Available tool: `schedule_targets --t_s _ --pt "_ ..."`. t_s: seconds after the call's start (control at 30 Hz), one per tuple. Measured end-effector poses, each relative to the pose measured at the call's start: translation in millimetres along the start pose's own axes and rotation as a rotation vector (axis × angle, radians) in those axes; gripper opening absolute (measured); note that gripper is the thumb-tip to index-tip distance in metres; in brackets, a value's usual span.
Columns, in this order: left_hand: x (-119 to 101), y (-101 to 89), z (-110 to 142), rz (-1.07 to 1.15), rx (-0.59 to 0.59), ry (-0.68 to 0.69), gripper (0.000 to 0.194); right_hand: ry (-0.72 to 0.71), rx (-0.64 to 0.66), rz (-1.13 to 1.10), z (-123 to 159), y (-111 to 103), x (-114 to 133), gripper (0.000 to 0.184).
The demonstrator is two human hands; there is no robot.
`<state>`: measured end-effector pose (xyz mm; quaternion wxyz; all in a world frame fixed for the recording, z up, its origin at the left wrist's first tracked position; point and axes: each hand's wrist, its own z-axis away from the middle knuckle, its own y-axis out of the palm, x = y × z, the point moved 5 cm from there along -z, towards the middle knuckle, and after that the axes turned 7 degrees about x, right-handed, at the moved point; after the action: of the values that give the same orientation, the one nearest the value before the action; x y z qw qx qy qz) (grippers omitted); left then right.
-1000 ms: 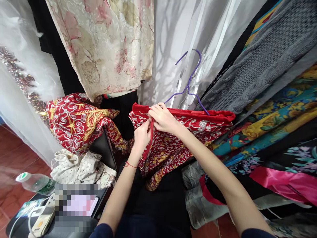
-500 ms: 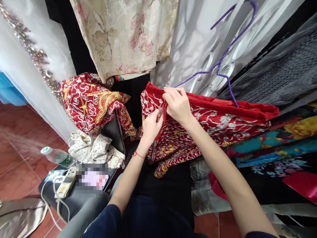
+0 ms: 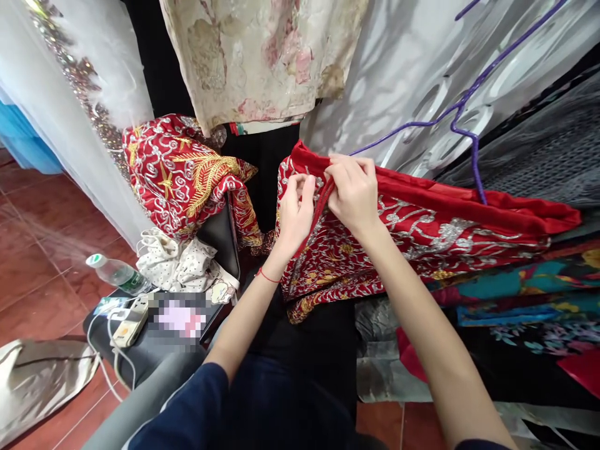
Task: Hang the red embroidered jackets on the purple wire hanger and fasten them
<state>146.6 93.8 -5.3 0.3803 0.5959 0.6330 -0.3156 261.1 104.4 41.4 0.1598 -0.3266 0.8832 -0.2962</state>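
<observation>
A red garment [image 3: 422, 231] with silver and gold embroidery hangs folded over a purple wire hanger [image 3: 469, 115] in the middle of the view. My left hand [image 3: 295, 212] pinches the garment's upper left edge, fingers closed on the cloth. My right hand [image 3: 354, 190] grips the same red edge just to the right, fingers curled over the hem. The two hands almost touch. A thin red cord circles my left wrist.
A second red embroidered piece [image 3: 180, 172] drapes over a dark chair [image 3: 220, 240] at left, with white dotted cloth [image 3: 180, 269], a water bottle [image 3: 117, 274] and a power strip [image 3: 129, 322] on the seat. Cream floral, white and patterned garments hang all around. The floor is red tile.
The view has shifted, so the garment and hanger sit further right and higher. My left hand has risen from the hanging red strip to the top edge beside my right hand.
</observation>
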Motion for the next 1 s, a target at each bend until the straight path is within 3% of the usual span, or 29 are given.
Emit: schedule_targets --t_s 0.17,0.37,0.47,0.57,0.73,0.9,1.0 --pt "-18.9 4.3 -16.7 0.153 0.054 -0.045 0.035 -0.044 0.034 0.0 0.2 -6.8 2.4 0.029" --pt "-15.1 10.6 -17.2 0.313 0.178 -0.161 0.032 -0.098 0.141 -0.006 11.0 -18.1 15.8 0.032" --pt "-10.9 14.5 -17.2 0.395 0.25 -0.215 0.026 -0.072 0.082 0.052 28.9 -22.6 26.9 0.032" --pt "-11.0 12.7 -18.1 0.372 0.295 -0.202 0.021 -0.025 -0.071 0.101 52.5 -22.8 37.4 0.027" --pt "-12.0 6.1 -13.9 0.237 0.414 -0.134 0.028 0.19 -0.21 -0.073 73.8 -8.9 38.6 0.028" --pt "-6.3 -7.3 -12.4 0.169 0.254 -0.096 0.024 0.54 -0.181 -0.516 60.6 -1.6 20.0 0.018" --pt "-5.5 -8.9 -17.7 0.168 0.238 -0.112 0.031 0.679 -0.229 -0.74 46.6 -6.7 12.0 0.02"
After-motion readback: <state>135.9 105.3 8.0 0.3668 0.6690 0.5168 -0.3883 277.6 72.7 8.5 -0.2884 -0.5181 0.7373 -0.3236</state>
